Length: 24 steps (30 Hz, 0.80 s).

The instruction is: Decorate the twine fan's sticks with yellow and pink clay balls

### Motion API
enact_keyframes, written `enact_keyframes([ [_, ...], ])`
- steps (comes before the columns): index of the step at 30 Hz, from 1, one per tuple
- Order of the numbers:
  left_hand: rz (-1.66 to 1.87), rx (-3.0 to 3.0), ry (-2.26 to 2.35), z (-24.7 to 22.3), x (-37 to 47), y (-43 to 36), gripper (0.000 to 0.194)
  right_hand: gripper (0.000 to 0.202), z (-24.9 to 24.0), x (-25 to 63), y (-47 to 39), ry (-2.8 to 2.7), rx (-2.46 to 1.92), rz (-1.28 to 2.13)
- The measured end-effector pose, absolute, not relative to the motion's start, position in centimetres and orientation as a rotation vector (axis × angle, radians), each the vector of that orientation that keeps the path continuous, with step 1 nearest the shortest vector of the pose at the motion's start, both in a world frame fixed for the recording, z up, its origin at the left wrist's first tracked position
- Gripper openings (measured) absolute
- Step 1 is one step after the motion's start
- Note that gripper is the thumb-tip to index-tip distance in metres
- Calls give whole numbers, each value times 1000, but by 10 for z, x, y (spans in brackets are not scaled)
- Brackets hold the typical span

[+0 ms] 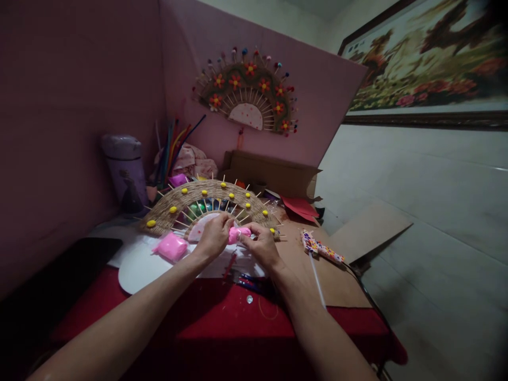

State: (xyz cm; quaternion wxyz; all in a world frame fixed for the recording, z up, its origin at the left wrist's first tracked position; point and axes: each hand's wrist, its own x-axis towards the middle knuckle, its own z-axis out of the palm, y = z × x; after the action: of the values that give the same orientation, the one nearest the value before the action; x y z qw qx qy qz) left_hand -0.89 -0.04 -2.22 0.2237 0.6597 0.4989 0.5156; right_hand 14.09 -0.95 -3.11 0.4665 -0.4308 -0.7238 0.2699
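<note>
A lump of pink clay (234, 235) is pinched between both hands at the middle of the view. My left hand (214, 235) has its fingertips closed on the clay's left end. From the other side, my right hand (262, 246) grips it between thumb and fingers. Just behind the hands stands a fan-shaped twine craft (190, 191) with thin sticks and yellow dots, its pale dotted centre (199, 227) partly covered by my left hand. A bright pink packet (170, 246) lies left of my left hand.
Dark-handled scissors (250, 283) lie below my right hand. At right are cardboard (345, 288) and a patterned glue gun (321, 248) with a clear stick. A purple bottle (125, 177) stands at back left. A white disc (138, 270) lies at left. A finished-looking fan (246, 90) hangs behind.
</note>
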Motion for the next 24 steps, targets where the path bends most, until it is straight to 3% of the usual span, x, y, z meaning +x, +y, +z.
enact_keyframes([
  [5, 1280, 1407, 1166, -13, -9, -8, 25, 15, -34, 144, -3, -1681, -1027, 715],
  [11, 1136, 1186, 917, -1, -14, -15, 49, 11, -31, 145, -3, -1603, -985, 736],
  [15, 1171, 1117, 978, -1, -16, -13, 47, 14, -27, 148, -2, -1691, -948, 794],
  [24, 1312, 1219, 1113, -12, -15, -5, 30, 6, -29, 148, -5, -1892, -968, 417],
])
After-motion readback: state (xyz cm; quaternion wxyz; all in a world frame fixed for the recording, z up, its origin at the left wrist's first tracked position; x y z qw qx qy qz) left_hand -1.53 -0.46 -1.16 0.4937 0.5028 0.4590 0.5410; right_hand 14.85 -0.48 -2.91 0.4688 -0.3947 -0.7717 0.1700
